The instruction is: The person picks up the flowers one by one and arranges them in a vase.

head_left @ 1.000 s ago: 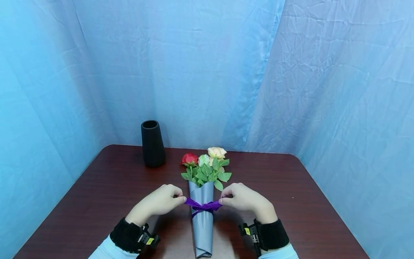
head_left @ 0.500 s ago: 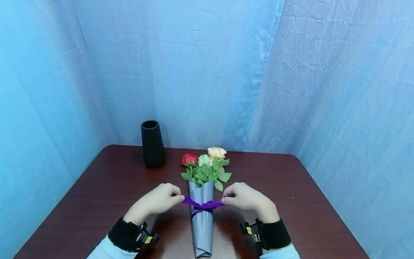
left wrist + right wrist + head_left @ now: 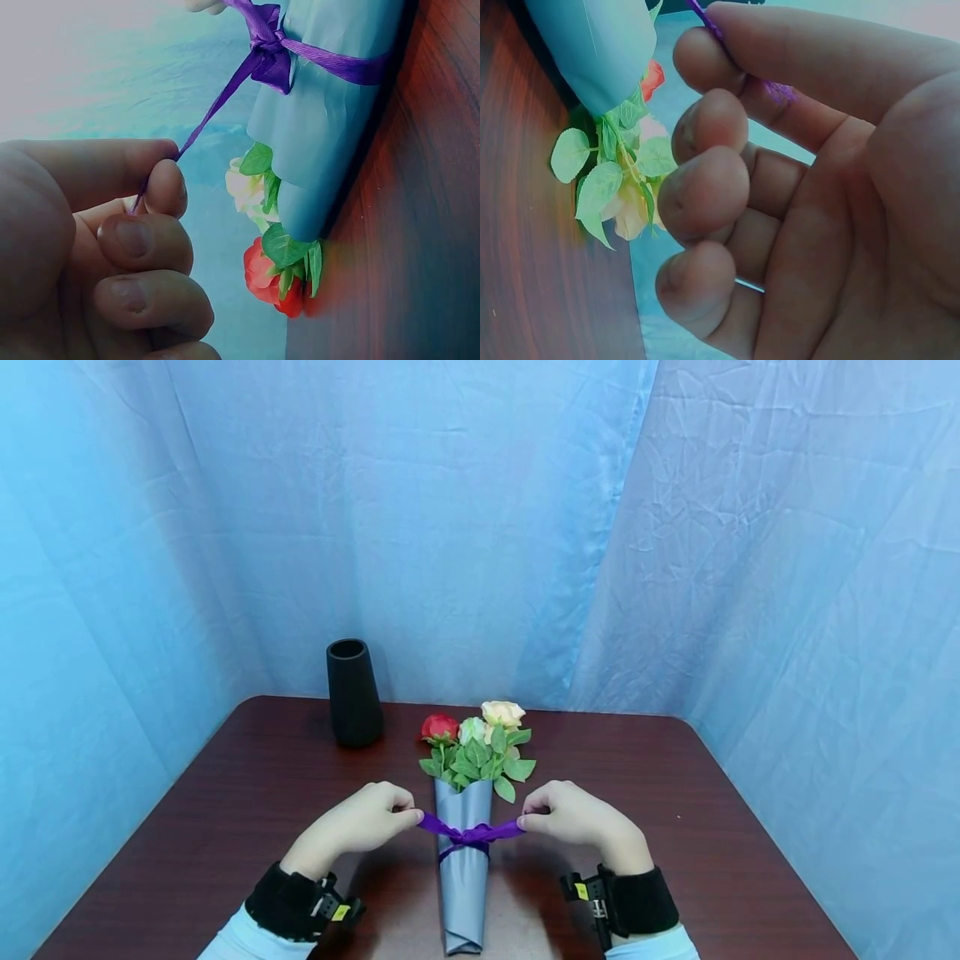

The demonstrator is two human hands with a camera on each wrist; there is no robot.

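Both hands were bare. The left hand [image 3: 358, 823] and the right hand [image 3: 576, 817] each had a wide black band [image 3: 282, 902] wrapped round the wrist, with a small black device [image 3: 334, 910] clipped at the edge nearest the hand, carrying a tiny yellow tag. At six o'clock of each band, pale blue sleeves [image 3: 247, 942] covered the forearms; the fabric looked soft, perhaps knit.

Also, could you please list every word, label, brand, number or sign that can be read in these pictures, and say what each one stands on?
No text can be read.
The yellow tags on the black wrist straps are too small to read.
The black vase, grey wrapping paper and purple ribbon bear no print.
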